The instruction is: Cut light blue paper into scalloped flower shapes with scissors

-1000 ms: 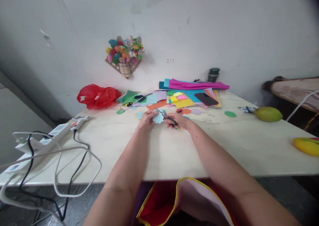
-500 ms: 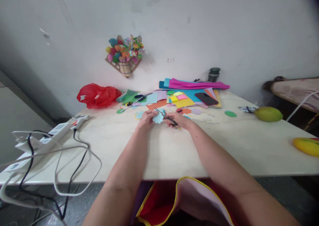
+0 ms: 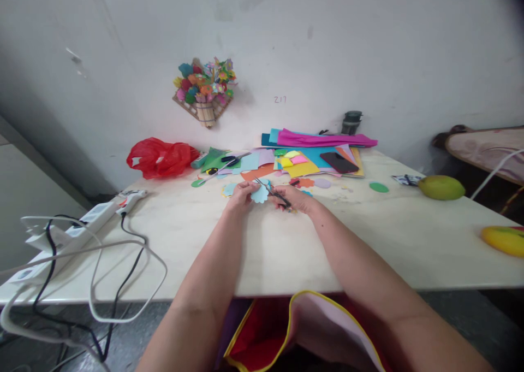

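My left hand [image 3: 242,193] pinches the left edge of a light blue paper piece [image 3: 259,193] with a scalloped rim. Dark-handled scissors [image 3: 280,198] are in my right hand [image 3: 295,197], their blades reaching to the top right of the blue paper. Both hands are just above the table. Beyond them lie an orange scalloped paper piece [image 3: 305,182] and a lilac one [image 3: 322,183]. Another light blue piece [image 3: 229,189] is left of my left hand.
Colored sheets [image 3: 303,167], a phone [image 3: 339,163] and a second pair of scissors [image 3: 234,159] lie at the back. A red plastic bag [image 3: 161,158] and power strip [image 3: 85,224] with cables are left; a green fruit [image 3: 441,188] and yellow fruit [image 3: 503,240] are right.
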Demonstrator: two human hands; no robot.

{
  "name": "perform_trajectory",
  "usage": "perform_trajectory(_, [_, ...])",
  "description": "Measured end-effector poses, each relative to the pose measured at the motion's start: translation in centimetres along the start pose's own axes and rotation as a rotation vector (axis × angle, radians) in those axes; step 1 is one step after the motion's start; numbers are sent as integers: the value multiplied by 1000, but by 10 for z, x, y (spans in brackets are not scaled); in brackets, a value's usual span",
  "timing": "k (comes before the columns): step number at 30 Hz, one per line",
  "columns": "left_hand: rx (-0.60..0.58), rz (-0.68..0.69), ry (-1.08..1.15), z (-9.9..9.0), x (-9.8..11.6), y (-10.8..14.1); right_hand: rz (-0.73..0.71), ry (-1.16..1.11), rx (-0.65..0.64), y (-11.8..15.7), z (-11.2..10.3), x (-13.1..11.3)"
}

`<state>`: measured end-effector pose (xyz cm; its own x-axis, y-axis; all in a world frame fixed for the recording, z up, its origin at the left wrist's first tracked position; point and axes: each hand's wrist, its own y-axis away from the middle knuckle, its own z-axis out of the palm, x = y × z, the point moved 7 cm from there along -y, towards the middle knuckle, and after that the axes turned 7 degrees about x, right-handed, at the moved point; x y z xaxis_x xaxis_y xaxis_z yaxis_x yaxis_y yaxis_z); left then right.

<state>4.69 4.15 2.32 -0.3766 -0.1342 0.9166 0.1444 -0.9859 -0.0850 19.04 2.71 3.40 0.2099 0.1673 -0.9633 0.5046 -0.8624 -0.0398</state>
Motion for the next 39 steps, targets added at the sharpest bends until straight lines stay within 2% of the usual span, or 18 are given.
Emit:
perform_trajectory(10, [7, 1, 8, -3, -3, -3, 99, -113, 5, -1, 0, 3])
perform_trajectory(15, [-7, 2, 8, -3, -3, -2, 68, -145, -15, -3, 1, 3])
perform_trajectory(23, [-3, 2, -5, -3, -3, -3, -38, 12, -40, -3, 0, 4])
perform_trajectory(29, [-12, -1, -6, -2, -3, -2, -28, 16, -32, -2, 0, 3])
perform_trajectory(39, [0, -5, 17, -2, -3, -2, 48, -143, -38, -5, 1, 7])
